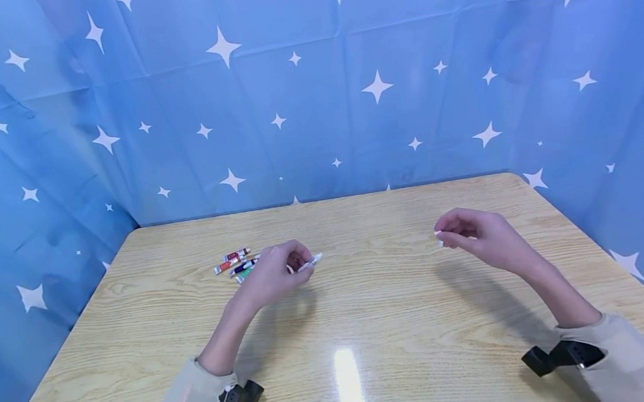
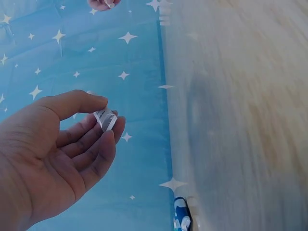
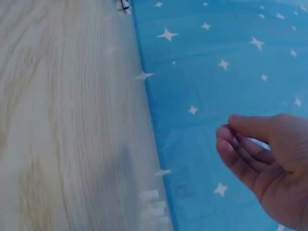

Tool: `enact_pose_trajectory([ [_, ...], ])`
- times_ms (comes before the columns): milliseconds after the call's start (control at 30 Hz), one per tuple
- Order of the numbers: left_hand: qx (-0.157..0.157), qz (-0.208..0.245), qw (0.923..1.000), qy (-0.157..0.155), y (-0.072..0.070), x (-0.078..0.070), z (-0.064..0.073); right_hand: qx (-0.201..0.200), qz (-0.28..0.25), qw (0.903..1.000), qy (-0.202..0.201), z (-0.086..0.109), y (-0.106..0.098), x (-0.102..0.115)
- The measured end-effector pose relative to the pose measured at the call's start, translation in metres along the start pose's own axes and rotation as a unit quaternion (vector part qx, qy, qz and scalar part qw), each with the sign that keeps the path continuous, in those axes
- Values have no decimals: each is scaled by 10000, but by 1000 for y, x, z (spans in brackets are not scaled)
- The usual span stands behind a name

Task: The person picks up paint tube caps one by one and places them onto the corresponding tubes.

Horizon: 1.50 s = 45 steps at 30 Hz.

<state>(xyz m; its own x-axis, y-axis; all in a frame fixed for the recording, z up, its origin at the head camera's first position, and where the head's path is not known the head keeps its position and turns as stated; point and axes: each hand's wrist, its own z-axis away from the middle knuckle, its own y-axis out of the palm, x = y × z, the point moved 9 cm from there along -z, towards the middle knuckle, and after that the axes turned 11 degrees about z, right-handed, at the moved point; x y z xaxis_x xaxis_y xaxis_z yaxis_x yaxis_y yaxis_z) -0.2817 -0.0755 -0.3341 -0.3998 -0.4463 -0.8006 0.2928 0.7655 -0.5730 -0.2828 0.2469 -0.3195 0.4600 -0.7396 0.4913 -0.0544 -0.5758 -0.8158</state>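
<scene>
Above the middle of the table, my left hand (image 1: 276, 274) pinches a small white paint tube (image 1: 311, 262) between thumb and fingers. In the left wrist view, the flat silvery end of the paint tube (image 2: 108, 120) sticks out between the fingertips. Farther right, my right hand (image 1: 486, 235) is raised over the table with thumb and forefinger tips together. Small white bits (image 1: 441, 243) show at those fingertips in the head view; whether they are held or stand behind is unclear. In the right wrist view, nothing shows between the fingertips of the right hand (image 3: 264, 156).
A loose pile of coloured paint tubes (image 1: 236, 262) lies on the wooden table (image 1: 399, 321), left of my left hand and partly behind it. Several small white pieces (image 3: 153, 206) stand on the table in the right wrist view. A blue starry curtain (image 1: 314, 100) hangs behind the table.
</scene>
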Motion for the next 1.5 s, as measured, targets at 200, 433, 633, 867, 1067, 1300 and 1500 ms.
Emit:
enact_pose_trajectory([
  [200,57,70,9999,108,2,-10,-1,-168,6,9996,-238,-2,-1,15],
  [433,92,179,9996,218,4,-20,1,-274,-24,9973,-677,-5,-1,38],
  [633,195,286,9987,362,8,-32,1,-307,-117,9942,-1028,-8,1,58],
  [867,262,296,9965,741,11,-43,0,-290,-253,9911,-1273,-15,8,80],
  [1067,256,361,9941,985,13,-54,0,-227,-421,9881,-1464,-17,14,98],
  [1300,358,502,9914,1155,18,-66,-3,-126,-536,9867,-1528,-18,19,109],
  [1500,466,517,9892,1291,24,-74,-7,-189,-579,9853,-1595,-21,21,116],
])
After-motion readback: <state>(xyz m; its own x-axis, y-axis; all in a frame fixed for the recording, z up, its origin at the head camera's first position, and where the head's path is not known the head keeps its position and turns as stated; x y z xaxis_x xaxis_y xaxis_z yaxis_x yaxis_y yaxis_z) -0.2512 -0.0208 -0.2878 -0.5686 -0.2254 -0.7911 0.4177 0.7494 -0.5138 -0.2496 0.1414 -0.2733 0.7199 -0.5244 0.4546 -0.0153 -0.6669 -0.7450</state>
